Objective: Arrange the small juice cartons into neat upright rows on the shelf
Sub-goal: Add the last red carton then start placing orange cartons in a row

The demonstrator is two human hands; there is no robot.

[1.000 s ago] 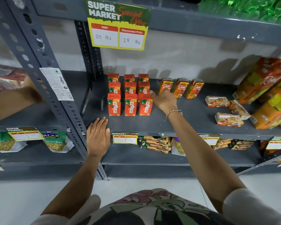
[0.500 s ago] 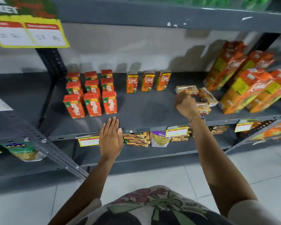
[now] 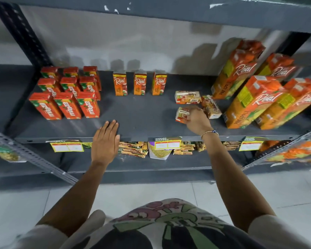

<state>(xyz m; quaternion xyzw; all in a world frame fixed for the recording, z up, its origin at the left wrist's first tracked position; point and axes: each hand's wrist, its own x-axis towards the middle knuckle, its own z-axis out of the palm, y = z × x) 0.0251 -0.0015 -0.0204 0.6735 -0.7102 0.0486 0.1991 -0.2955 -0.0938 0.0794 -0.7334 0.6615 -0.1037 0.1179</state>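
On the grey shelf (image 3: 144, 114) three small Real juice cartons (image 3: 140, 85) stand upright in a row at the back. Right of them, two small cartons lie on their sides: one (image 3: 187, 97) further back, another (image 3: 212, 107) tilted beside it. My right hand (image 3: 196, 119) is closed around a third lying carton (image 3: 181, 114) at the front of that group. My left hand (image 3: 105, 141) rests flat, fingers together, on the shelf's front edge and holds nothing.
Several red Maaza cartons (image 3: 68, 97) stand in neat rows at the left. Large Real pineapple cartons (image 3: 255, 97) lean at the right. Price tags (image 3: 167, 143) hang on the shelf edge, with snack packets (image 3: 133, 150) on the lower shelf. A slotted upright (image 3: 23, 40) stands at the left.
The view has swung to the right. My right hand left the upright Real cartons, moved right to the lying cartons and closed on one. My left hand stays on the shelf edge.
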